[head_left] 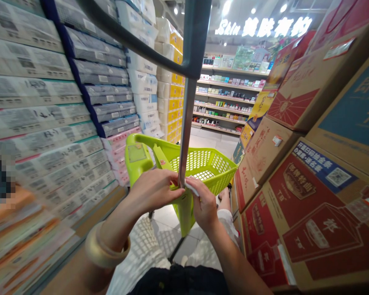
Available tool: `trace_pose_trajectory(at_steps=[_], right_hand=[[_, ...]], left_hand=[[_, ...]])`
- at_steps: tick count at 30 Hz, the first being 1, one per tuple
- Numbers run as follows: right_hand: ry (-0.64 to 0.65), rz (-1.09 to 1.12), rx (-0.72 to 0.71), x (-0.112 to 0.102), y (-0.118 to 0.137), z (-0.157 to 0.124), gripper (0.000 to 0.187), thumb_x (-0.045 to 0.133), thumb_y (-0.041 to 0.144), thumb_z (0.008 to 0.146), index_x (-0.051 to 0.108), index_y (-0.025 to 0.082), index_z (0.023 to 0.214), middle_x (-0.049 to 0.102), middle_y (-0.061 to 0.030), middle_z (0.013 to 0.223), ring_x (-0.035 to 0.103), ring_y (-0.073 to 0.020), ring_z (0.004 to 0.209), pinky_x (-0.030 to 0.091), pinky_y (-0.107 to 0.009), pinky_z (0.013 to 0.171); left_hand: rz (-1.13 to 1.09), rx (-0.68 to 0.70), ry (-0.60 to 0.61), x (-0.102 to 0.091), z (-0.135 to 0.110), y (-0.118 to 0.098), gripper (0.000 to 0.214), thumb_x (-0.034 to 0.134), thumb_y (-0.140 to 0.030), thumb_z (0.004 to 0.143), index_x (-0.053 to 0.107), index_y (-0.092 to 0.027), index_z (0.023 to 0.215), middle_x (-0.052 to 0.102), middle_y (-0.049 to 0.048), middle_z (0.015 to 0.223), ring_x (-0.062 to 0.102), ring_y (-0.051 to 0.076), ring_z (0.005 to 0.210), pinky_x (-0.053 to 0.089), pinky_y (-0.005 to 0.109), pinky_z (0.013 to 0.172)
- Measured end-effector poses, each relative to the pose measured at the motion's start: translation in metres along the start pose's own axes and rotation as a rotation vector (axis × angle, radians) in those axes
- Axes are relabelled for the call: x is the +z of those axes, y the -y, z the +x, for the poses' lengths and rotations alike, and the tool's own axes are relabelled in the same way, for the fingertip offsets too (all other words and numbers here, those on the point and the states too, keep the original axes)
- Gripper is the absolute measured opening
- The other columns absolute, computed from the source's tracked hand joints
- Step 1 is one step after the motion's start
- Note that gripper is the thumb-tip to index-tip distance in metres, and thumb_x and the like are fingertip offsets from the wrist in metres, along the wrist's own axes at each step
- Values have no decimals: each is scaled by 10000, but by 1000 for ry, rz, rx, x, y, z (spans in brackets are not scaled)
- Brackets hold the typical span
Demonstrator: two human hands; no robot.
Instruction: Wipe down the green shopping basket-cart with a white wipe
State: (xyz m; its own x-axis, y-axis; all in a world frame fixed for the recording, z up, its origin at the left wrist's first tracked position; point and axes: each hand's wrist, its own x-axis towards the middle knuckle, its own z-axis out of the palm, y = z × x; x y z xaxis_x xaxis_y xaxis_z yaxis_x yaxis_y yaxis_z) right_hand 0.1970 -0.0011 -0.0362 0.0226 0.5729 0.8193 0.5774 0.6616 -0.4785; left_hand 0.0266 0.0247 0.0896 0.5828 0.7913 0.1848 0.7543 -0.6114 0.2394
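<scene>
A lime-green shopping trolley (227, 171) with a perforated basket stands in front of me. Its upright metal pole (187, 123) rises from the near end to a dark grey handle (141, 45). My left hand (160, 185), below a gold-coloured bangle (106, 248), is closed about the foot of the pole, the fingertips partly hidden behind it. Pinched in my right hand (204, 200) is a folded white wipe or tissue (191, 189), pressed close to the pole's right side. The fingers of both hands nearly meet at the pole.
Stacked paper packs (43, 98) line the left side, with white and yellow packs (170, 94) farther on. Printed cardboard cartons (320, 229) rise close on the right. Shelves of small boxed goods (227, 88) stand at the back beyond a pale tiled floor (217, 141).
</scene>
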Motion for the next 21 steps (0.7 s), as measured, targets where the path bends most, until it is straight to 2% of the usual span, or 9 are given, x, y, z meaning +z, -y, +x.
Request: trace_pose_trajectory(at_steps=[5,10,12,16,18,21], right_hand=[[-115,-86,142,-1,-7,2,356,434,119,907,683,230,1135,727,-81,1106,668,-211,1094,531,-406,987],[14,13,16,2,6,3,428,422,90,900,625,258,1238,698,-54,1194,615,-202,1187,467,-424,1070],[-13,-3,15,2,2,1,424,412,95,905,629,254,1233,698,-61,1187,619,-201,1178,477,-422,1057],[-112,-96,140,0,-8,0,360,427,130,913,679,235,1148,715,-82,1131,657,-208,1108,524,-407,995],[-75,-82,151,-1,-4,1,359,434,122,908,679,239,1143,716,-74,1131,651,-207,1120,514,-410,1009],[39,-8,69,0,5,3,417,426,85,895,638,256,1211,695,-55,1192,604,-199,1196,453,-427,1080]], left_hand=[[33,17,25,-1,1,-1,249,602,-459,784,746,-258,819,761,30,829,687,238,777,441,269,587],[15,18,19,-1,1,-2,206,610,-408,775,745,-260,825,764,18,837,690,217,768,450,255,585],[14,23,13,0,0,-1,210,613,-414,777,746,-260,827,764,18,835,690,218,768,449,255,582],[26,21,29,2,0,1,245,609,-445,787,755,-256,843,767,34,883,690,239,793,453,270,590],[39,15,36,2,0,1,253,598,-449,795,755,-257,842,768,36,896,690,246,814,449,274,593],[53,21,36,1,0,1,240,588,-432,800,750,-259,841,768,32,898,690,251,828,437,278,593]])
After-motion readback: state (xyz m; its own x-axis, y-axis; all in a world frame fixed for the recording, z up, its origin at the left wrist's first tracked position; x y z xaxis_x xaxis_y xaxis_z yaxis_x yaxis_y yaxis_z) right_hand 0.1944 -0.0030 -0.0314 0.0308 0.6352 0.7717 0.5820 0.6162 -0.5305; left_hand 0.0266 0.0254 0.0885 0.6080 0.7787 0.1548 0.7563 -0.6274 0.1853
